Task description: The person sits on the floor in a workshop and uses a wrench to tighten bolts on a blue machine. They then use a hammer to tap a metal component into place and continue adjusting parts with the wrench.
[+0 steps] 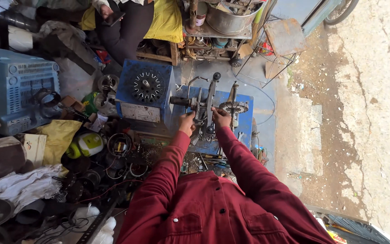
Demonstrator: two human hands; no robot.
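A blue winding machine (224, 101) with a spindle, gears and a crank arm stands on a blue bench in front of me. My left hand (187, 123) reaches onto the spindle side of the machine, fingers closed around a metal part there. My right hand (220, 117) grips the upright lever beside a toothed gear (234, 107). Both arms wear red sleeves. To the left of the machine sits a blue box (144, 90) with a black slotted wheel on top.
Scrap motor parts, wire coils and rings (118, 145) litter the ground at left, near a pale blue plastic crate (16, 86). Another person in dark trousers (125, 31) sits beyond the box. A steel pot (231, 18) stands at the back. Bare pavement (366, 113) lies right.
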